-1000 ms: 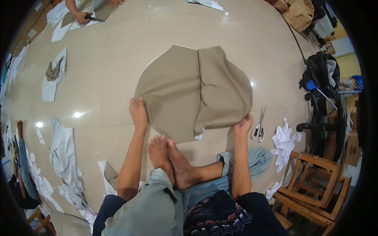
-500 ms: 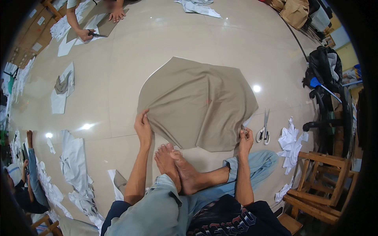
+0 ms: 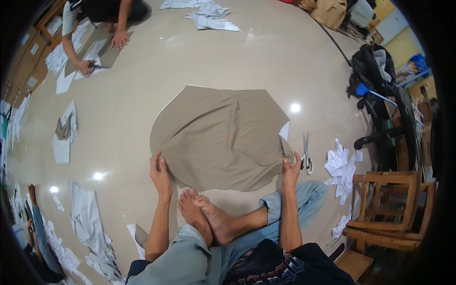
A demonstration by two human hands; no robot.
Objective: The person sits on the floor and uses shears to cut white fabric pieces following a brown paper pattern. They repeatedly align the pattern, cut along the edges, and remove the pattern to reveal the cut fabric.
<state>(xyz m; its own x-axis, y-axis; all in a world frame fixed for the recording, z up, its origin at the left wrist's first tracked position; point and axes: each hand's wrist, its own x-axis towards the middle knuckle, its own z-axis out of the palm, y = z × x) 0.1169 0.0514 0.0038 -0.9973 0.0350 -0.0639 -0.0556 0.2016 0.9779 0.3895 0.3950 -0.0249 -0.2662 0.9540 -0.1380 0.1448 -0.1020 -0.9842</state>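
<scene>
A large taupe fabric piece [image 3: 209, 137] lies spread on the floor in front of my bare feet, creased down the middle, with a thin white edge along its upper left. My left hand [image 3: 161, 178] is at its lower left edge, thumb and finger closed on the cloth. At the lower right corner my right hand [image 3: 290, 175] pinches the edge between thumb and forefinger, where the cloth turns up and a bit of white shows. Scissors [image 3: 306, 154] with pale handles lie just beyond my right hand, blades pointing away.
White cloth scraps [image 3: 339, 164] lie to the right, near wooden stools [image 3: 387, 199] and a black chair base [image 3: 380, 137]. More cloth [image 3: 88, 213] is on the left floor. At the far left, a co-worker's hand [image 3: 85, 67] holds scissors over taupe and white cloth.
The cloth's far edge has drawn nearer and its folds have shifted. Its right edge now turns up, showing more white. Both my hands stay at its near corners; the view has shifted a little.
</scene>
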